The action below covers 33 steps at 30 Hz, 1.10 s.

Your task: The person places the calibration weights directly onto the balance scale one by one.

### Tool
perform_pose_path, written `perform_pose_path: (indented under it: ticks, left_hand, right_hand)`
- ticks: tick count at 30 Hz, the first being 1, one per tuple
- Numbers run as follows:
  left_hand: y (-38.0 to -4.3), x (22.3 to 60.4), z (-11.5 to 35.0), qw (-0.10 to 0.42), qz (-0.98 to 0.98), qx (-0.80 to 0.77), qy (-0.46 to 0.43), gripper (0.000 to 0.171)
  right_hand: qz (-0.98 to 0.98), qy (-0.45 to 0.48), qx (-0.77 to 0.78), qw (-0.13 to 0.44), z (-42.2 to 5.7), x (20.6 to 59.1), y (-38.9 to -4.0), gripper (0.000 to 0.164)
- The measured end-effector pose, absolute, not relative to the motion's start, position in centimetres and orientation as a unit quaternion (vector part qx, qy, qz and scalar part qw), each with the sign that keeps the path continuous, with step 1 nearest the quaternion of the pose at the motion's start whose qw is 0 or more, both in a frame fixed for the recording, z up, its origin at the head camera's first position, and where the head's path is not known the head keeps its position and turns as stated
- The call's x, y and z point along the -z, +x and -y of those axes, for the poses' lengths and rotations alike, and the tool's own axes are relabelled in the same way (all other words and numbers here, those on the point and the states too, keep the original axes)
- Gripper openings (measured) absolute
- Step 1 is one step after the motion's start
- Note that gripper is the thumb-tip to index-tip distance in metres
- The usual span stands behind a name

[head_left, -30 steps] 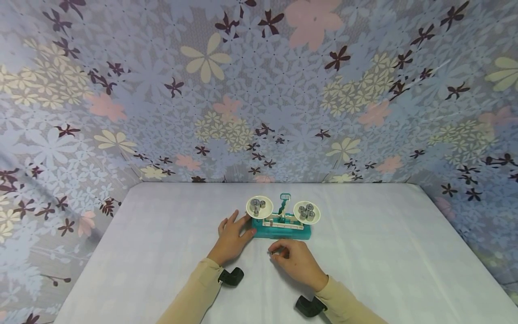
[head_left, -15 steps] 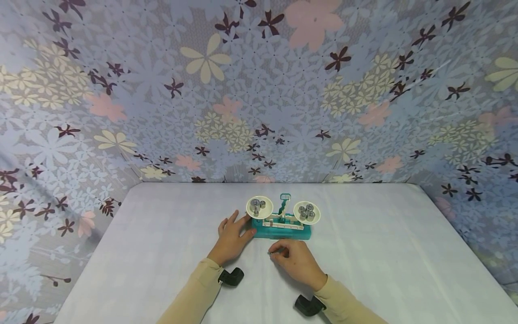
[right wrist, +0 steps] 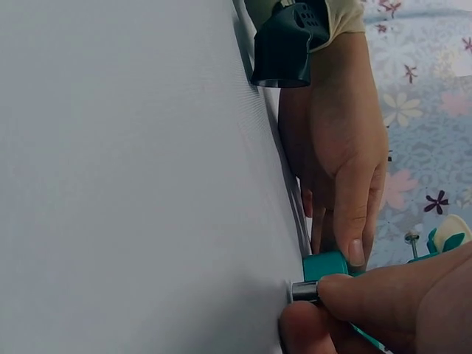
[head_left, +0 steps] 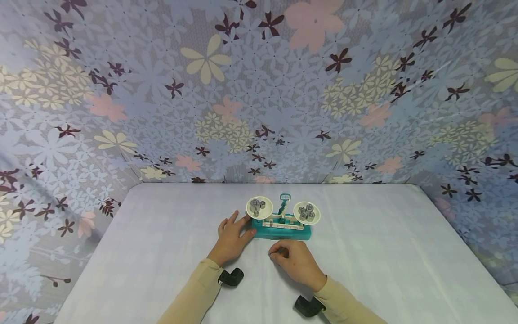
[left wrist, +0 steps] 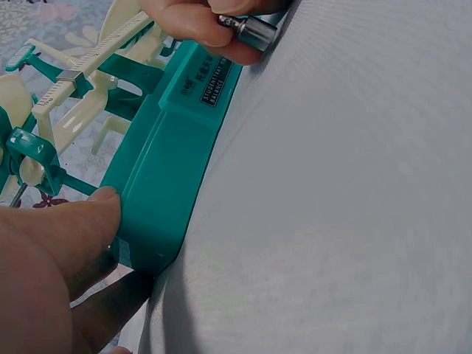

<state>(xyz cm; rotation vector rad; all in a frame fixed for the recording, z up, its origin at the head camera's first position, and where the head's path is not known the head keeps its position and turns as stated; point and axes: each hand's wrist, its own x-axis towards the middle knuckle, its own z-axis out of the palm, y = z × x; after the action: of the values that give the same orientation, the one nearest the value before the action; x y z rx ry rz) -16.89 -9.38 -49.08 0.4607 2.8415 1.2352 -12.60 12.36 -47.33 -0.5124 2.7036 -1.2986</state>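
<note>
A teal-green balance scale (head_left: 279,232) stands on the table, with a cream left pan (head_left: 266,214) and right pan (head_left: 317,213). Metal weights (head_left: 255,205) lie in the left pan, several more (head_left: 310,214) in the right. My left hand (head_left: 232,239) rests at the scale's left end. Its thumb touches the teal base and its other fingers stretch past the end, largely straight. In front of the base, low over the cloth, my right hand (head_left: 294,261) pinches a small metal weight (left wrist: 254,32) between thumb and fingertips. The knobbed end of this weight shows in the left wrist view.
A pale cloth covers the table (head_left: 388,265). Floral-patterned fabric (head_left: 283,112) rises behind it and at both sides. Black wrist cameras (head_left: 231,276) sit on both sleeved forearms. The upright teal pointer frame (head_left: 285,197) stands up between the two pans.
Almost nothing differs. The weight in my right fingertips turns slightly and shows less in the head view, while the left hand and the scale stay in place.
</note>
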Motion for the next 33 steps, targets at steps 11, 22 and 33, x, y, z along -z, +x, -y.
perform_pose_path:
  ticks: [11, 22, 33]
  left_hand:
    - [-16.9, 49.2, 9.4, 0.007, -0.909, -0.391, 0.147, 0.051]
    - [-16.9, 49.3, 9.5, 0.005, -0.910, -0.386, 0.149, 0.051]
    - [-16.8, 49.3, 9.4, 0.002, -0.911, -0.385, 0.148, 0.051]
  right_hand:
    - [-0.891, -0.173, 0.420, 0.027, -12.2, 46.8, -12.3, 0.005]
    - [-0.887, -0.170, 0.430, 0.023, -12.1, 45.9, -12.1, 0.007]
    - [-0.881, -0.168, 0.442, -0.008, -11.7, 45.1, -12.0, 0.006]
